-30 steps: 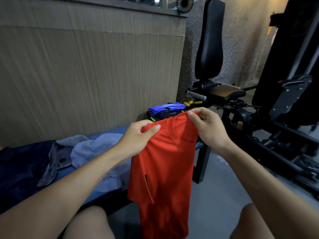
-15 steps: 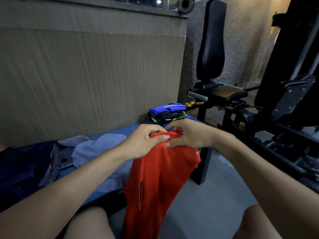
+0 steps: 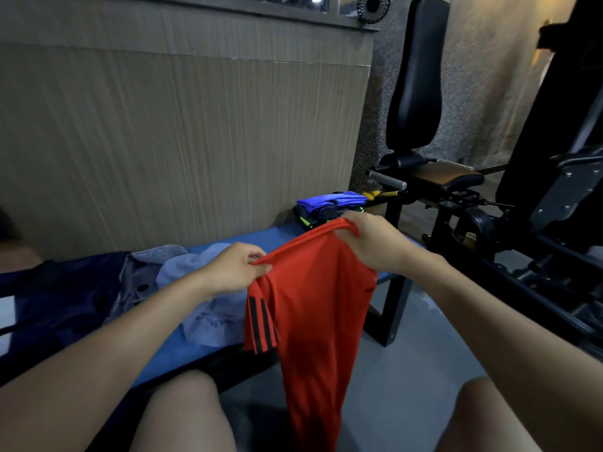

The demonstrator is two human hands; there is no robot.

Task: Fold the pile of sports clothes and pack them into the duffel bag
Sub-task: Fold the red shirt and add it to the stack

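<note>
A red sports shirt (image 3: 313, 308) with black sleeve stripes hangs in front of me, down between my knees. My left hand (image 3: 233, 270) pinches its top edge at the left. My right hand (image 3: 372, 243) grips the top edge higher up at the right. On the blue bench (image 3: 261, 236) lie a light blue garment (image 3: 202, 308) and a grey garment (image 3: 137, 282). A folded stack with a blue piece on top (image 3: 329, 203) sits at the bench's far end. A dark navy fabric mass (image 3: 55, 305) lies at the left; whether it is the duffel bag I cannot tell.
A wood-panelled wall (image 3: 182, 132) runs behind the bench. A black weight machine with an upright padded backrest (image 3: 417, 83) and seat (image 3: 453, 177) stands to the right, close to the bench end. Grey floor (image 3: 417, 370) shows between my knees and the machine.
My hands, which had come together at the shirt's top, have moved apart again, stretching the top edge. The shirt now shows its striped sleeve at the left.
</note>
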